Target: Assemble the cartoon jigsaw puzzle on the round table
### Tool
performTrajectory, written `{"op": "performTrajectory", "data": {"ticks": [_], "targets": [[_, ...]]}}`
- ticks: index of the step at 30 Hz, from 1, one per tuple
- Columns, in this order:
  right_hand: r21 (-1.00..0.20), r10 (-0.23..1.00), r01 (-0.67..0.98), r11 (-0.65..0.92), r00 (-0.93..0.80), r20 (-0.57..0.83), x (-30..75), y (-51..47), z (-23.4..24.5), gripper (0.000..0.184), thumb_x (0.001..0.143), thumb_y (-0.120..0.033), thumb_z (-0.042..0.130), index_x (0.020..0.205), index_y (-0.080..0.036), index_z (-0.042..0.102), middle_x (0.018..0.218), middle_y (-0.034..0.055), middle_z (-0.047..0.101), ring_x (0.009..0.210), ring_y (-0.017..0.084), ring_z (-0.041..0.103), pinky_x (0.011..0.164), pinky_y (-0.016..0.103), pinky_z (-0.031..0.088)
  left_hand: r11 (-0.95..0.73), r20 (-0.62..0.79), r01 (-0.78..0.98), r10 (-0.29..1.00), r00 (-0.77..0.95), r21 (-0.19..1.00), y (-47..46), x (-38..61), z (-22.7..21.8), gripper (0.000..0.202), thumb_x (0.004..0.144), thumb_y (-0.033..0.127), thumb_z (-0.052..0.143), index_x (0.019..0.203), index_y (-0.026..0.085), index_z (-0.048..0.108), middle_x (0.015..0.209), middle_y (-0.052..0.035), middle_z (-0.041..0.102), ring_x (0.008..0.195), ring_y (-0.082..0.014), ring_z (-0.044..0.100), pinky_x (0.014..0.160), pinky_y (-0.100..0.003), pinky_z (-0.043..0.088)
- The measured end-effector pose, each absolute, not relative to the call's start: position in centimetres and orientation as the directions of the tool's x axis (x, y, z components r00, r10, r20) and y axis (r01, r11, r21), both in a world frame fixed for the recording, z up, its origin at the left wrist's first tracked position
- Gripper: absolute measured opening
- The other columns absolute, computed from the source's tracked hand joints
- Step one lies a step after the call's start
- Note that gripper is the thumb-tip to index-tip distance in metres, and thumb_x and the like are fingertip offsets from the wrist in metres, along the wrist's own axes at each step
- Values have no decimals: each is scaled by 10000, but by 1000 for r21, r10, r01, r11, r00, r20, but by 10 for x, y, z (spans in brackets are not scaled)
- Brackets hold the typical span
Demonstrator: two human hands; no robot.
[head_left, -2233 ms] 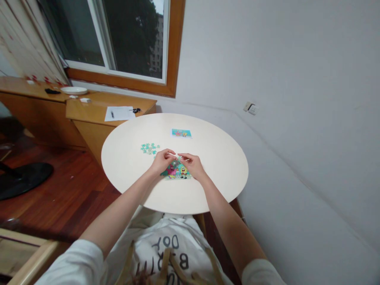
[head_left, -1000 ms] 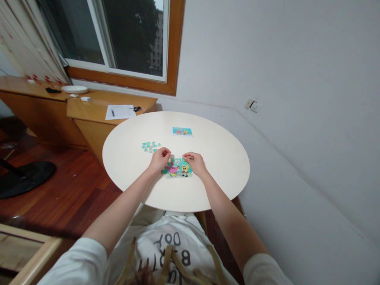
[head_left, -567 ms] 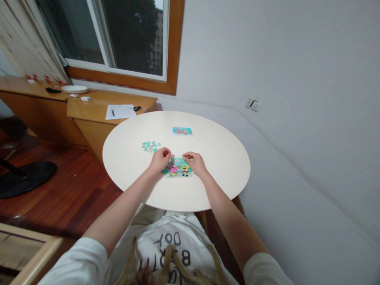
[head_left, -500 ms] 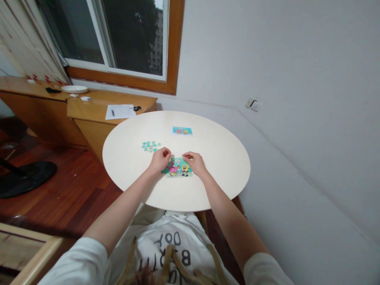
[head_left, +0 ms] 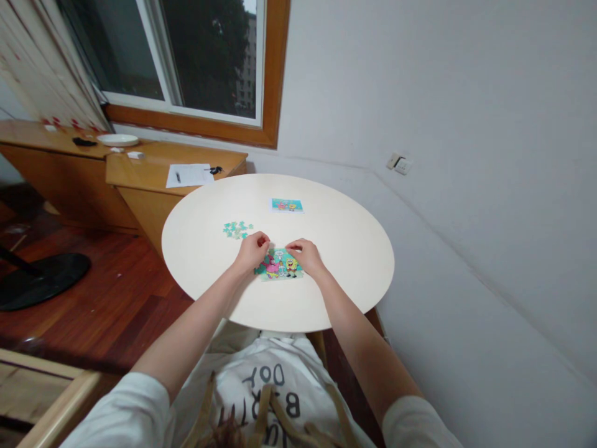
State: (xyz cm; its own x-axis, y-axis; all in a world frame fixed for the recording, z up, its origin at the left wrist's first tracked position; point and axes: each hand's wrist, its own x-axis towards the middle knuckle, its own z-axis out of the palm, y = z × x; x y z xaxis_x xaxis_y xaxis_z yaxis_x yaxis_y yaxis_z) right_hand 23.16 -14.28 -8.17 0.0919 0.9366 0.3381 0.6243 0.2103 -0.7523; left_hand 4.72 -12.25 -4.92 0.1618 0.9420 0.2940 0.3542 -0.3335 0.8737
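A partly assembled jigsaw puzzle (head_left: 280, 271) with cartoon figures, pink on the left and yellow on the right, lies flat on the round white table (head_left: 345, 274). My left hand (head_left: 254, 249) is closed at its upper left corner, covering that side. At the upper right edge, my right hand (head_left: 305, 254) has thumb and fingers pinched together. Whatever either set of fingertips holds is too small to make out. Loose teal puzzle pieces (head_left: 237, 229) lie in a cluster beyond my left hand.
A small picture card (head_left: 286, 205) with a similar cartoon scene lies farther back on the table. Behind to the left, a wooden cabinet (head_left: 153, 160) carries a paper sheet (head_left: 189, 176) and a white plate (head_left: 118, 140). The wall (head_left: 466, 155) stands close on the right.
My right fingertips have shifted very slightly along the puzzle's top edge. My left hand and the loose pieces look the same.
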Motion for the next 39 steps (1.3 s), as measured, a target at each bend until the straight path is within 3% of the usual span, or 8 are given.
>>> {"op": "performTrajectory", "data": {"ticks": [14,18,21,24,26,28,33,39], "targets": [[-673,925,717,184,106,366,225,-154,-69,119,731,-155,619,743,-227,713,828,24,680,779,169,636,784,315,500,-334,301,376,943,144,864,-124,47,-46,78,647,130,560,614,200,570,561,8,565,553,-162,517,578,-285,369],[-627,889,763,158,167,427,218,-167,-53,268,812,-147,490,964,-202,704,1027,85,670,963,211,606,910,376,447,-335,313,381,942,120,862,-122,46,-46,65,682,158,536,637,194,566,585,8,571,581,-158,526,601,-279,382],[-449,857,878,169,94,507,206,-180,-40,395,899,-200,379,1230,-170,590,1295,108,573,1227,213,480,1055,400,325,-340,327,380,940,101,860,-121,46,-46,72,695,163,508,651,187,560,607,8,574,605,-153,530,621,-272,395],[-275,938,941,198,-100,333,191,-189,-37,533,945,-361,336,1433,-145,359,1499,122,358,1406,232,250,1143,451,160,-342,335,378,938,84,861,-121,47,-46,82,703,164,484,663,180,554,625,6,579,614,-147,532,632,-267,407],[-228,977,953,198,-175,118,184,-191,-39,588,954,-453,280,1464,-160,294,1539,108,281,1432,240,188,1148,484,126,-340,337,379,939,77,861,-122,47,-45,79,702,165,480,663,178,548,631,6,579,613,-144,533,635,-265,415],[-214,983,960,179,-183,2,181,-190,-41,609,955,-496,227,1477,-186,262,1559,81,227,1442,233,161,1152,497,106,-338,337,381,939,74,860,-122,47,-44,72,698,166,482,662,178,542,631,7,577,615,-143,537,639,-266,421],[-211,991,970,119,-128,-28,180,-188,-39,617,955,-499,197,1487,-188,236,1567,59,198,1444,228,150,1156,500,100,-339,336,391,939,79,856,-121,46,-44,73,695,165,478,666,177,543,625,10,571,612,-143,540,639,-272,425],[-268,999,963,40,-40,4,186,-184,-40,603,964,-467,212,1476,-151,263,1554,94,231,1437,232,182,1155,500,111,-348,341,406,936,93,845,-123,46,-42,97,707,140,469,671,185,546,628,4,585,616,-152,555,641,-291,443]]}}
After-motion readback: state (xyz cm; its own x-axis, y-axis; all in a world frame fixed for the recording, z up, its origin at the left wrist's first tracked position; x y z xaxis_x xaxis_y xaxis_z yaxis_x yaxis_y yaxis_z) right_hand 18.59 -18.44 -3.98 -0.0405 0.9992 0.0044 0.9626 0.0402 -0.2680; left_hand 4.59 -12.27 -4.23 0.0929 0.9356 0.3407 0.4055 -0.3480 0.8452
